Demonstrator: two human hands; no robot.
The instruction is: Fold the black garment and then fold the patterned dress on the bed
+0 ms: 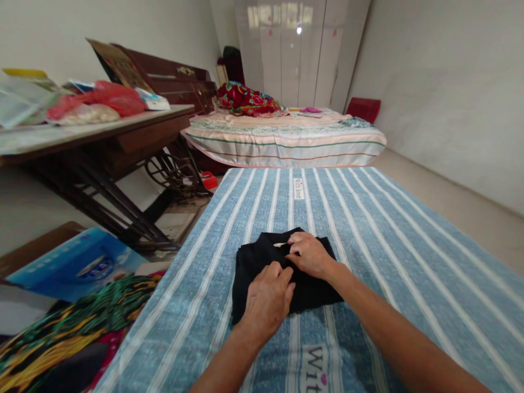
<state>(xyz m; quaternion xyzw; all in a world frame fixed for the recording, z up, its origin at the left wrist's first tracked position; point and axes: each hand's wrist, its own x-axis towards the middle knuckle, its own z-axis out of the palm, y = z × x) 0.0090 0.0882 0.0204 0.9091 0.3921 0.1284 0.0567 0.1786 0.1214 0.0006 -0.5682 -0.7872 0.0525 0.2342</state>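
The black cloth (309,292) is lying in a folded bundle on the counter (380,240), which is wearing a blue-striped cover (184,273); the left hand (268,300) is resting on the bundle's near left part, fingers bent together; the right hand (311,254) is resting towards its far edge, thumb and fingers bent inward beside a small white patch (280,245); whether either is really gripping a layer, I cannot tell.

The bundle is looking light, soft and limp, with nothing fragile about it; its layers are probably sliding over one another easily, so a pinch through every layer at the outer edges, or a flat palm underneath, would likely be serving better than a grip on the top alone.

As for writing, the far label (297,189) on the cover is reading "With love"; the near label (313,363) is showing only "Wit" and a pink heart (323,379) before the view is cutting it off; the blue box (53,273) is carrying a logo (98,268) too blurred for reading; the white patch is showing no legible letters.
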